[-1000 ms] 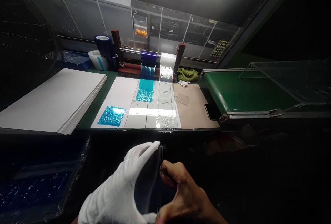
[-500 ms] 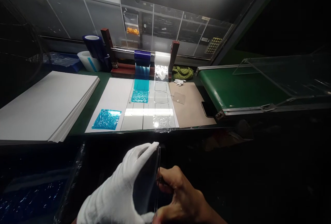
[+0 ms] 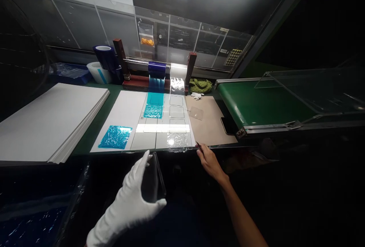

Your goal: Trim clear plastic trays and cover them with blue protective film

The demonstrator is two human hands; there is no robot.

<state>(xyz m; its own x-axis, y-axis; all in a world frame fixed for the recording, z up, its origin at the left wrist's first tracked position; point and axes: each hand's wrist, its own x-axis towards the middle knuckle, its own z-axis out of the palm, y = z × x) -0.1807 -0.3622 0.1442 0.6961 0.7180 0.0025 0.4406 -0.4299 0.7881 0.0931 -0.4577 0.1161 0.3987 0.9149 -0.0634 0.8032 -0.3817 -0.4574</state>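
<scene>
My left hand, in a white glove, grips a thin, dark, glossy rectangular panel by its edges, fingers at the top and thumb at the bottom. The panel stands almost edge-on below the bench's front edge. My right hand is bare and reaches to that edge. Between its fingers is a slim dark tool, its kind too small to make out. Just left of the tool, a strip of clear film runs down from a white roll. Beside it, blue film hangs from a dark blue roll.
A stack of white sheets lies at left, near a square of blue film. Film rolls stand behind. At right are a brown board, a phone and a green conveyor belt under a clear cover.
My right hand has left the panel and moved up and right to the bench edge with the tool. My left hand has shifted left, still holding the panel, now tilted.
</scene>
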